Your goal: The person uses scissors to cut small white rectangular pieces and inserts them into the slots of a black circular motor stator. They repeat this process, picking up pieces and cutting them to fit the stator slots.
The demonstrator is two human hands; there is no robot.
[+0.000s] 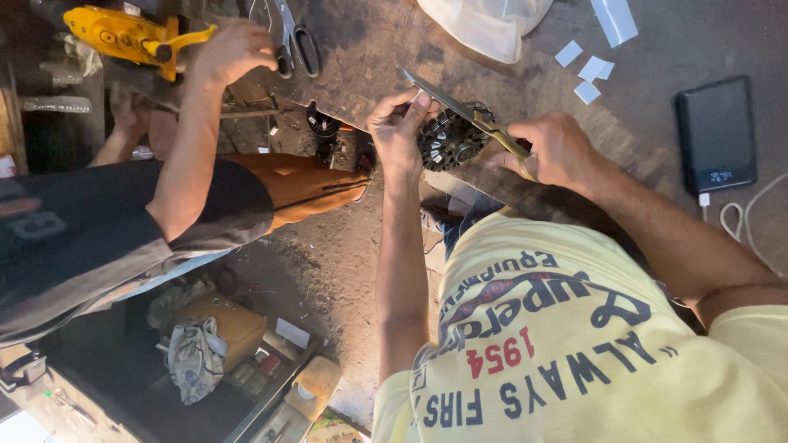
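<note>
Steel bench: your worn grey worktop (pixel 657 49) fills the frame's upper right.
Gear part: dark toothed wheel (pixel 450 141) at the bench edge, centre frame.
Left hand: your left hand (pixel 396 123) pinches the wheel's rim.
Right hand: your right hand (pixel 558 149) grips brass-handled scissors (pixel 468 115).
Floor: dusty concrete floor (pixel 328 262) below.
Co-worker: another person's hand (pixel 234 51) rests beside black scissors (pixel 291 37), upper left.

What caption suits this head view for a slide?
Left hand and right hand hold scissors over a dark toothed part.
</note>
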